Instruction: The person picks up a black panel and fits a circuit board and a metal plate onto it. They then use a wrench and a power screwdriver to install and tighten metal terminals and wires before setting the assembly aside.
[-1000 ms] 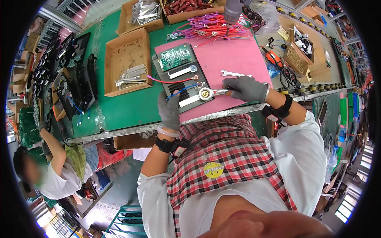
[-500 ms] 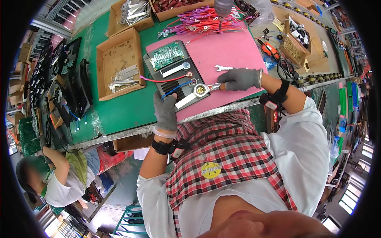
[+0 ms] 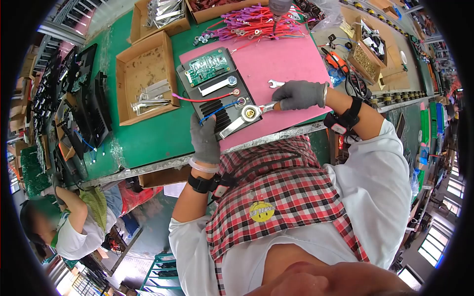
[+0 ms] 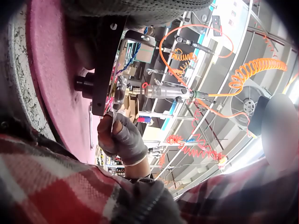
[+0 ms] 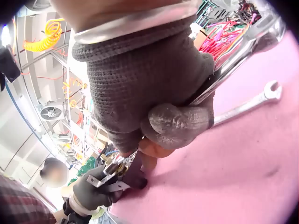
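My gloved right hand (image 3: 302, 95) grips the handle of a chrome ratchet wrench (image 3: 262, 107). The ratchet's round head sits over the near end of a black plate (image 3: 232, 84), beside a flat metal bar (image 3: 232, 128). At the plate's near left edge, my gloved left hand (image 3: 205, 140) holds on, thumb on top near a blue wire (image 3: 212, 113). The plate carries a green circuit board (image 3: 206, 68), a second metal bar with a bolt (image 3: 217, 86) and a red wire (image 3: 207, 99). In the left wrist view the plate (image 4: 106, 65) appears edge-on.
An open-end wrench (image 5: 247, 105) lies on the pink mat (image 3: 276, 59), partly behind my right hand. Bundled red and purple wires (image 3: 256, 24) lie at the back under a hanging driver (image 3: 280, 6). Cardboard boxes (image 3: 121, 89) stand left; another person (image 3: 74, 222) works further left.
The ratchet handle has swung away from my body with my right hand, which now covers part of the loose wrench. My left hand stays on the plate. The head view has shifted slightly.
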Demonstrator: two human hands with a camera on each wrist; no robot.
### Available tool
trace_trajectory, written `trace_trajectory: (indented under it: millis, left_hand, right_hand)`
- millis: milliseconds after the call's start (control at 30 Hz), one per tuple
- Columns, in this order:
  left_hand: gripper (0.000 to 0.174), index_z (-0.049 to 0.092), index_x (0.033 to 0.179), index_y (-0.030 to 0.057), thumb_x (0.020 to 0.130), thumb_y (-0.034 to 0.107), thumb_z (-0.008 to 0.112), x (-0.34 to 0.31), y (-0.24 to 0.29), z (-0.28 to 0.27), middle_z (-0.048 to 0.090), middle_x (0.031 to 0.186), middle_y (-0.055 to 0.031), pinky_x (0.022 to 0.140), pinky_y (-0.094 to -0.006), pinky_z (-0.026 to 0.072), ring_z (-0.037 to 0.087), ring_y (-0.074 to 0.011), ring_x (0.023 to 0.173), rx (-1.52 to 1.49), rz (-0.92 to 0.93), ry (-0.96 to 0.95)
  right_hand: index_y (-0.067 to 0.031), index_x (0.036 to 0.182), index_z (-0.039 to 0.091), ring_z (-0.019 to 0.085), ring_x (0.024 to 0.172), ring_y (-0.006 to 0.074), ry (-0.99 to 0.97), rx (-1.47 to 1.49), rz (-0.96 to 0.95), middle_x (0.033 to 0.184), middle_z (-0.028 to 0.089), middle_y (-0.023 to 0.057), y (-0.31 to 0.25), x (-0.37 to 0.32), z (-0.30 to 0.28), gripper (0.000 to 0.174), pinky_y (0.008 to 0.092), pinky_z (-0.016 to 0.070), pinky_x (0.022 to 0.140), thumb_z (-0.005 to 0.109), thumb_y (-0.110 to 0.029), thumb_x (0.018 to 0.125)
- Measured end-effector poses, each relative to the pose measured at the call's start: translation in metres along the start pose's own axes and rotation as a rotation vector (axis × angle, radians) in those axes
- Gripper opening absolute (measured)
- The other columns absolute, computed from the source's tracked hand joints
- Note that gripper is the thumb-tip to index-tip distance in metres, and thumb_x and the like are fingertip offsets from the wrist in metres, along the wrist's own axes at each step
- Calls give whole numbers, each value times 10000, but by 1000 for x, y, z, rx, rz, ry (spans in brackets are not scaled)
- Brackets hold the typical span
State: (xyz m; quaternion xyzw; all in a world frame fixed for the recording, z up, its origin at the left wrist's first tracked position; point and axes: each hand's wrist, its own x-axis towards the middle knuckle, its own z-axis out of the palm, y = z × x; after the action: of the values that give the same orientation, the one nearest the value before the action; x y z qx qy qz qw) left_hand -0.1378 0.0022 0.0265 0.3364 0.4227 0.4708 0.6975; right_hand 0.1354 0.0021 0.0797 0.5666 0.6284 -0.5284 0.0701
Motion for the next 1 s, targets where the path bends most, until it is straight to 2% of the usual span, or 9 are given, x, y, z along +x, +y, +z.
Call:
trace_trajectory:
  millis: [133, 200, 267, 400, 567, 633, 733, 833, 1000]
  left_hand:
    - [188, 437, 1025, -14, 844, 15, 481, 9, -11, -25, 573, 940, -109, 643, -291, 579, 643, -198, 788, 643, 207, -290]
    - [177, 430, 1025, -19, 854, 8, 462, 13, -15, -24, 581, 940, -126, 626, -291, 589, 651, -212, 788, 235, 7, -195]
    - [170, 427, 1025, -21, 860, 13, 454, 15, -12, -22, 588, 931, -138, 611, -290, 592, 655, -219, 778, 61, -101, -146]
    - [178, 429, 1023, -16, 865, 54, 470, 14, -11, -18, 595, 900, -144, 592, -293, 583, 652, -218, 751, 116, -105, -119]
    - [199, 435, 1034, 11, 869, 102, 498, 6, 3, -3, 592, 878, -109, 589, -294, 562, 638, -192, 737, -46, -224, 60]
    - [200, 437, 1040, 23, 871, 107, 504, 4, 6, -1, 587, 861, -95, 585, -289, 553, 631, -178, 729, -122, -243, 85]
    - [204, 430, 1057, 16, 860, 42, 477, 7, -19, -18, 594, 903, -87, 616, -276, 556, 637, -161, 799, 65, -110, 19]
    - [227, 437, 1060, 37, 846, 75, 501, -1, 2, 8, 593, 901, -83, 618, -291, 556, 631, -171, 796, -86, -246, 256]
    - [296, 447, 1091, 52, 812, 73, 544, -4, -4, 8, 598, 905, -77, 665, -325, 552, 620, -197, 842, -152, -191, 167]
  right_hand:
    - [-63, 856, 611, 497, 499, 114, 0, -43, 13, 563, 508, 26, -6, -2, -4, 293, 288, 400, 474, 555, -350, 845]
    - [-65, 852, 615, 501, 500, 119, -25, -100, -13, 565, 512, 30, -9, 2, -11, 281, 291, 402, 476, 562, -340, 836]
    - [-65, 849, 618, 504, 501, 128, -89, -169, -79, 570, 519, 33, -4, 14, -23, 269, 295, 404, 478, 570, -329, 825]
    - [-54, 815, 606, 496, 499, 151, -111, -279, -73, 576, 521, 44, -13, 23, -35, 249, 311, 403, 483, 588, -302, 798]
    - [-55, 770, 582, 436, 463, 76, -124, -16, -44, 549, 454, -11, -6, 13, -17, 305, 248, 354, 409, 542, -346, 852]
    - [-56, 831, 598, 452, 474, 89, -111, 47, 10, 586, 475, -5, -1, 9, -7, 311, 252, 372, 404, 543, -362, 844]
    - [-64, 954, 594, 456, 490, 85, -95, 232, 92, 637, 488, 0, 3, -3, 17, 298, 245, 365, 396, 502, -329, 855]
    - [-44, 1066, 566, 510, 563, 118, 66, 187, 2, 694, 539, 42, 27, 1, 50, 357, 272, 438, 511, 484, -321, 856]
    - [-15, 1107, 540, 554, 650, 159, 254, 402, 105, 756, 574, 88, -10, -24, 82, 396, 299, 475, 661, 466, -317, 861]
